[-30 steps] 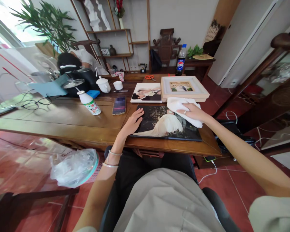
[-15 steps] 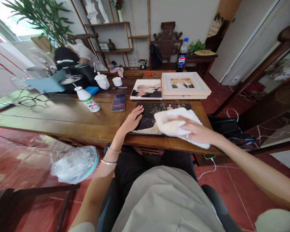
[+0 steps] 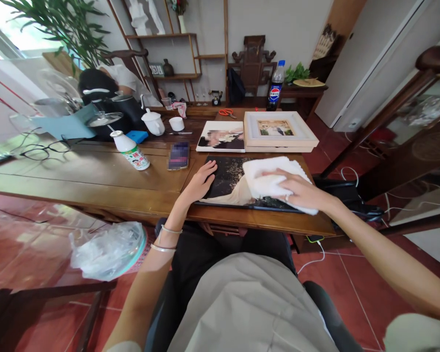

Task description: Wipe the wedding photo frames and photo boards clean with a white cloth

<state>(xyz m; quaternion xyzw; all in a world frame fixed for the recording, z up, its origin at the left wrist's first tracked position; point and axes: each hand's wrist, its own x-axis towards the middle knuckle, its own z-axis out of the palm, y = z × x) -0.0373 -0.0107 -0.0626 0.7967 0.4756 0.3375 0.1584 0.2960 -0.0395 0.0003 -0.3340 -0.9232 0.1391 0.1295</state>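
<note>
A dark photo album (image 3: 225, 177) with a picture on its face lies flat at the table's front edge. My left hand (image 3: 201, 181) rests on its left edge, fingers stretched out and apart, holding nothing. Under my right hand (image 3: 295, 188) is a white cloth (image 3: 266, 173), gripped and pressed on the right half of the album, hiding much of the picture there. Just behind the album stand a white-edged photo book (image 3: 220, 137) and a pale box with a framed photo (image 3: 281, 129).
On the wooden table (image 3: 161, 186) are a phone (image 3: 178, 156), a white drink bottle (image 3: 131, 150), a teapot (image 3: 153, 122), a cup (image 3: 176, 123), glasses (image 3: 40, 151), orange-handled scissors (image 3: 226, 113) and a cola bottle (image 3: 275, 87). A bag-lined bin (image 3: 110, 249) stands at lower left. Another person (image 3: 99, 85) is at the far left.
My right hand has moved the white cloth a little up and to the right across the album, uncovering more of its middle. My left hand stays in place.
</note>
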